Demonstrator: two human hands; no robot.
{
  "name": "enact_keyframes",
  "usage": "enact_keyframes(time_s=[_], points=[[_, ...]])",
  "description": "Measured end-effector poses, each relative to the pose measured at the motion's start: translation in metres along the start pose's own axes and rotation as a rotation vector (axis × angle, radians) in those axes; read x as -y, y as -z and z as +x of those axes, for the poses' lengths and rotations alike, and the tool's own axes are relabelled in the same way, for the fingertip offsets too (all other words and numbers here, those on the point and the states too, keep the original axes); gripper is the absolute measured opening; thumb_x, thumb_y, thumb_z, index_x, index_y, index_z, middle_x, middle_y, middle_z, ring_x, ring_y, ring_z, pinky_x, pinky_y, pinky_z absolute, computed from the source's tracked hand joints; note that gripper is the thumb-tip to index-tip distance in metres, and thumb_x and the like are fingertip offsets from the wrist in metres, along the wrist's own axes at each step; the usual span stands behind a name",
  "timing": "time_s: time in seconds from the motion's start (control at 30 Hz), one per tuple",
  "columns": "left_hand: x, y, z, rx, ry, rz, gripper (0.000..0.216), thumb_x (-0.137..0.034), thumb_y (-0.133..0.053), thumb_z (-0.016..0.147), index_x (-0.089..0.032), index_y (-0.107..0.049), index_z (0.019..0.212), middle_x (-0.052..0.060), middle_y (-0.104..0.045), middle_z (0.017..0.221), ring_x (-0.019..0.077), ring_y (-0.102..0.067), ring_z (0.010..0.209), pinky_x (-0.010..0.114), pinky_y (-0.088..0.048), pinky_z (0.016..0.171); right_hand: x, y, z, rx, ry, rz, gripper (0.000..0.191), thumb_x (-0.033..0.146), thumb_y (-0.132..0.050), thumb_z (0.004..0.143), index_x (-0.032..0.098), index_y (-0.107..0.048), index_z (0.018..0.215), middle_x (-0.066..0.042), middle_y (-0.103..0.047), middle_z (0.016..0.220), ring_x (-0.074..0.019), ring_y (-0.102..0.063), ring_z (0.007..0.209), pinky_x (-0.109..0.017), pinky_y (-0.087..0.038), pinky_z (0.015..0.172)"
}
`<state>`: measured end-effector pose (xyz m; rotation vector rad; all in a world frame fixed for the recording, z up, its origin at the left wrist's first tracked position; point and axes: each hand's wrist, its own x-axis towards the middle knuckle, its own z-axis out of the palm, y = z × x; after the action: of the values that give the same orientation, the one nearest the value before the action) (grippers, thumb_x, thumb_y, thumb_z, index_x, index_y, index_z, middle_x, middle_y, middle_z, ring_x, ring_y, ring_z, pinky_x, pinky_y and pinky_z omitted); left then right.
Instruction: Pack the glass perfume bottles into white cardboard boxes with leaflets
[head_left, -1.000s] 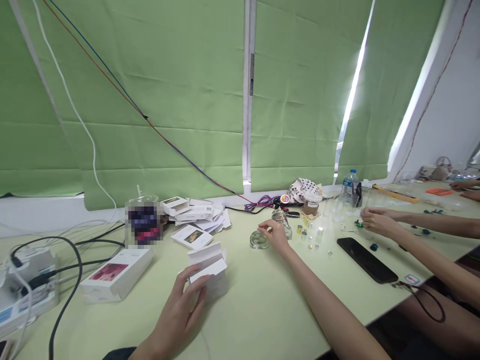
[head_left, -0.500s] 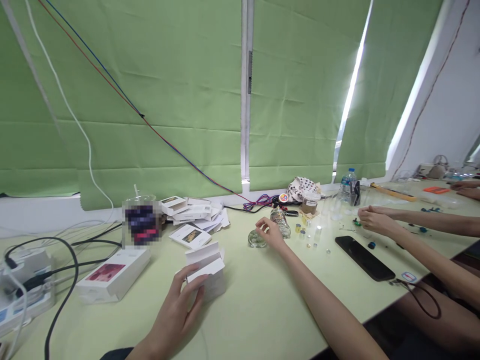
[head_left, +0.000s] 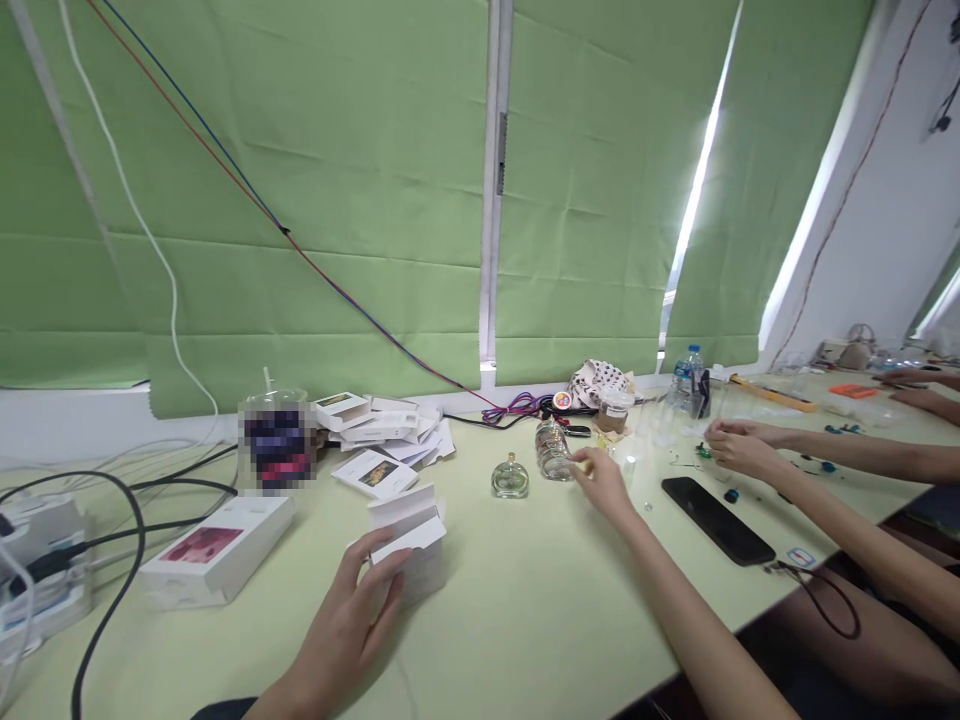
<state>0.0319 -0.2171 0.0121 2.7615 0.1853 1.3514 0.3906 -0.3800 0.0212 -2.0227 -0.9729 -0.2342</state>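
Observation:
A small white carton [head_left: 424,562] with its top flaps raised stands on the table, and my left hand [head_left: 360,610] is closed around its left side. To the right of the carton, a clear round glass bottle [head_left: 510,481] with a gold-coloured neck stands upright by itself. My right hand [head_left: 606,487] hovers just beside a row of similar glass bottles [head_left: 553,450]. Its fingers are curved and look slightly apart, with nothing visible in them. Small caps [head_left: 631,461] lie past that hand, which hides some of them.
White boxes and papers [head_left: 382,425] are piled at the back. A long white box [head_left: 221,550] and a power strip [head_left: 52,600] with cables are at left. At right lie a black phone [head_left: 716,520] and small parts under another person's hands [head_left: 739,445]. A water bottle [head_left: 686,378] stands behind.
My right hand has let go of the single glass bottle and moved right, towards the small caps. My left hand stays on the carton. The view has shifted slightly.

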Motion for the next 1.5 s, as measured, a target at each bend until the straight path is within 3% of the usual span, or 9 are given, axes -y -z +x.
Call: enact_keyframes(time_s=[0.17,0.27,0.47,0.6,0.8,0.97,1.17,1.3,1.5], points=[[0.0,-0.001,-0.001,-0.008,0.007,-0.004,0.032,-0.012,-0.046,0.089,-0.026,-0.05,0.118,0.011,-0.048,0.122,0.0215,-0.054,0.111,0.033,-0.053,0.085,-0.072,0.051,-0.019,-0.053,-0.309,-0.268,0.01,0.022,-0.058,0.072,0.017,-0.065,0.075,-0.012,-0.064,0.086,-0.0292,-0.062,0.083,-0.036,-0.045,0.067],[0.001,-0.001,-0.001,-0.013,0.006,0.004,0.032,-0.014,-0.046,0.089,-0.027,-0.05,0.118,0.011,-0.049,0.122,0.0213,-0.055,0.11,0.032,-0.053,0.085,-0.097,0.06,-0.017,-0.035,-0.362,-0.323,0.013,0.021,-0.056,0.074,0.017,-0.067,0.08,-0.011,-0.065,0.082,-0.0263,-0.064,0.08,-0.032,-0.044,0.066],[0.001,0.001,-0.002,-0.009,0.006,-0.006,0.033,-0.013,-0.046,0.089,-0.026,-0.05,0.119,0.011,-0.047,0.123,0.0204,-0.056,0.109,0.03,-0.054,0.084,-0.103,0.045,0.022,-0.047,-0.347,-0.324,0.038,0.021,-0.054,0.076,0.017,-0.059,0.114,-0.012,-0.063,0.103,-0.0222,-0.064,0.088,-0.029,-0.046,0.072],[0.002,0.0,-0.002,0.003,0.009,-0.002,0.034,-0.013,-0.047,0.089,-0.026,-0.049,0.12,0.011,-0.047,0.123,0.0205,-0.055,0.11,0.031,-0.054,0.085,-0.101,0.041,0.037,-0.018,-0.39,-0.292,0.025,0.017,-0.057,0.071,0.016,-0.065,0.094,-0.01,-0.065,0.084,-0.0245,-0.065,0.076,-0.029,-0.044,0.06],[0.001,0.0,-0.003,0.004,0.025,-0.014,0.033,-0.013,-0.045,0.089,-0.027,-0.05,0.119,0.011,-0.049,0.123,0.0209,-0.055,0.111,0.032,-0.053,0.086,-0.074,0.041,0.037,-0.108,-0.297,-0.167,0.021,0.021,-0.052,0.075,0.014,-0.063,0.092,-0.012,-0.067,0.079,-0.0257,-0.065,0.073,-0.033,-0.046,0.063],[0.002,-0.001,-0.003,-0.011,0.015,-0.008,0.033,-0.013,-0.046,0.089,-0.027,-0.051,0.118,0.011,-0.049,0.123,0.0207,-0.055,0.111,0.031,-0.053,0.085,-0.009,0.019,0.041,-0.072,-0.007,0.06,0.032,0.033,-0.049,0.078,0.017,-0.057,0.105,-0.007,-0.069,0.084,-0.0198,-0.066,0.073,-0.029,-0.051,0.065],[0.001,0.001,-0.003,0.012,0.013,-0.013,0.034,-0.012,-0.045,0.089,-0.027,-0.049,0.12,0.011,-0.048,0.124,0.021,-0.054,0.112,0.032,-0.053,0.086,0.055,-0.015,0.033,0.063,0.219,0.154,0.026,0.029,-0.05,0.08,0.02,-0.055,0.104,-0.001,-0.066,0.074,-0.0162,-0.064,0.065,-0.026,-0.05,0.06],[0.001,0.002,-0.003,0.021,0.017,-0.02,0.035,-0.012,-0.046,0.089,-0.027,-0.048,0.12,0.011,-0.046,0.125,0.0211,-0.053,0.112,0.033,-0.053,0.086,0.058,-0.025,0.023,0.118,0.249,0.046,0.021,0.014,-0.051,0.075,0.021,-0.057,0.094,0.001,-0.06,0.065,-0.0158,-0.058,0.059,-0.026,-0.045,0.059],[0.004,-0.001,-0.004,0.011,0.012,-0.024,0.035,-0.011,-0.047,0.088,-0.026,-0.05,0.12,0.011,-0.046,0.124,0.0204,-0.054,0.111,0.03,-0.052,0.086,0.031,-0.028,0.003,0.258,0.148,-0.209,0.027,-0.004,-0.055,0.056,0.019,-0.057,0.07,-0.003,-0.059,0.065,-0.0174,-0.057,0.061,-0.023,-0.035,0.051]])
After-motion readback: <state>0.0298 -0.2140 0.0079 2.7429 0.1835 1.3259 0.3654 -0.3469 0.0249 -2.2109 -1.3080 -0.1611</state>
